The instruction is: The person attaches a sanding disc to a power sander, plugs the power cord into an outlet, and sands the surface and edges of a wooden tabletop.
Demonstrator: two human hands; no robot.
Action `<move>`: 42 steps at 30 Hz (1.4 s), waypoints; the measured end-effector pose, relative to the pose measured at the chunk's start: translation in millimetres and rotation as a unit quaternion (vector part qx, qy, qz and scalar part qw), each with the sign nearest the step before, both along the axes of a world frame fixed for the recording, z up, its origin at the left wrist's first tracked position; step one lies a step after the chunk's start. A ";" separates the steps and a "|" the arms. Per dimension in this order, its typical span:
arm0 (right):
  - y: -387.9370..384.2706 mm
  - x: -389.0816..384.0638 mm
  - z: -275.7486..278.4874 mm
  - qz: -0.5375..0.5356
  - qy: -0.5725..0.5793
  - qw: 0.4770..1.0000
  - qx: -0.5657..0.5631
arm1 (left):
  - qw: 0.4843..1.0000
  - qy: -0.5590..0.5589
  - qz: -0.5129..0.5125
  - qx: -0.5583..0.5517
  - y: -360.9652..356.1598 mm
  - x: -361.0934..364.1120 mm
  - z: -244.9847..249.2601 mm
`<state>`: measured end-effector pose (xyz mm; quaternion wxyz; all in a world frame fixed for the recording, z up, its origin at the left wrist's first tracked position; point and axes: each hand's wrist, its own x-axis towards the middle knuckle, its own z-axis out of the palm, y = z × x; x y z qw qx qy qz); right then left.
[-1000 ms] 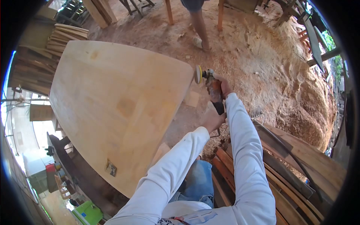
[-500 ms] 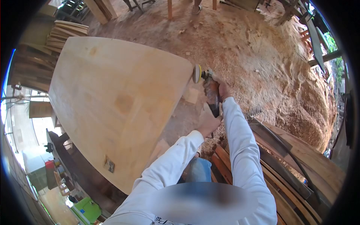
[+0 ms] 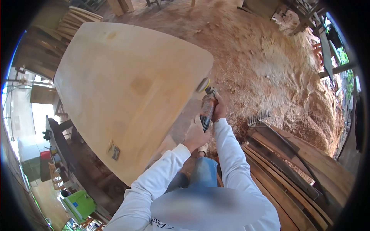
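Observation:
Both hands are on an angle grinder [image 3: 208, 106] with a worn orange-brown body and a dark rear end. My left hand [image 3: 195, 134] is wrapped around the rear end, while my right hand [image 3: 220, 107] grips the body near the head. A yellow-backed sanding disc [image 3: 203, 84] on the head sits at the right edge of a large pale wooden tabletop [image 3: 127, 92]; whether it touches the edge is hard to tell. The tabletop has brownish patches on its surface. A small worn sandpaper piece [image 3: 113, 151] lies near its close end.
Long planks [image 3: 281, 188] lie stacked at the right, with a rake head [image 3: 259, 117] beside them. Sawdust [image 3: 304, 96] covers the ground and heaps up at the right. A dark bench [image 3: 71, 154] and a green box [image 3: 79, 205] are at the left. Boards [image 3: 79, 21] are stacked behind the tabletop.
The grinder and both hands have moved along the tabletop's right edge toward me, away from the far corner. The disc now tilts differently. The camera view has shifted a little.

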<state>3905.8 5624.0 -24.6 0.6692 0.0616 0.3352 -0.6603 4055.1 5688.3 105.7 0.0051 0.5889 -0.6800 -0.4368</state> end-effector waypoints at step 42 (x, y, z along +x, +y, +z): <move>399.5 449.1 41.3 0.145 -0.047 0.981 0.117 | 0.996 -0.053 0.059 0.036 400.0 428.2 71.1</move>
